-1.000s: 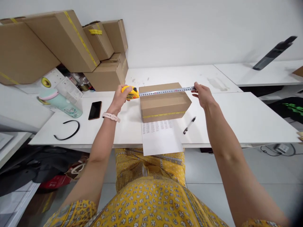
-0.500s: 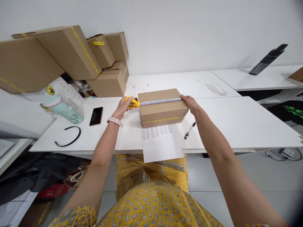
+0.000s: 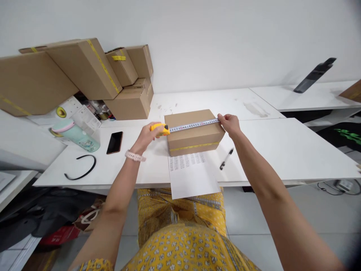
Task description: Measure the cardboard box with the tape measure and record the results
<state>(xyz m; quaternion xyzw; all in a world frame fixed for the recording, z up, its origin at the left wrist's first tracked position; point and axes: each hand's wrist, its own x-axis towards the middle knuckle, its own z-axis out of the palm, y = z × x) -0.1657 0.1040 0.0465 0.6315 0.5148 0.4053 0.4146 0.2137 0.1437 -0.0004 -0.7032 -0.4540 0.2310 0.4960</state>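
The person's left hand (image 3: 144,137) is curling its fingers closed around the yellow case of a tape measure (image 3: 160,130), the thumb lying along the case's upper side. The right hand (image 3: 231,124) is pinching the far end of the drawn-out blade (image 3: 194,125), thumb and fingers pressing together with no gap showing between them. Between the two sets of fingers a closed cardboard box (image 3: 195,136) is sitting on the white desk (image 3: 270,150), and the blade is stretching lengthwise over its top, numbers facing up. The case is overlapping the box's left edge, just beside the left fingers; the right fingertips are holding the blade's end at the right edge, though whether they are touching the cardboard one cannot tell.

Nearer the body than the fingers, a printed sheet (image 3: 194,182) is lying partly hidden by the box and hanging over the desk's front edge. Below the right fingers a pen (image 3: 226,159) is resting at a slant. Left of the left fingers a dark-screened phone (image 3: 114,142) is lying flat; farther left, a mint-green bottle (image 3: 80,136) is lying tilted and a black headband (image 3: 95,165) is curving nearer the body. Beyond the left fingers, cartons (image 3: 126,106) are standing stacked against the wall.
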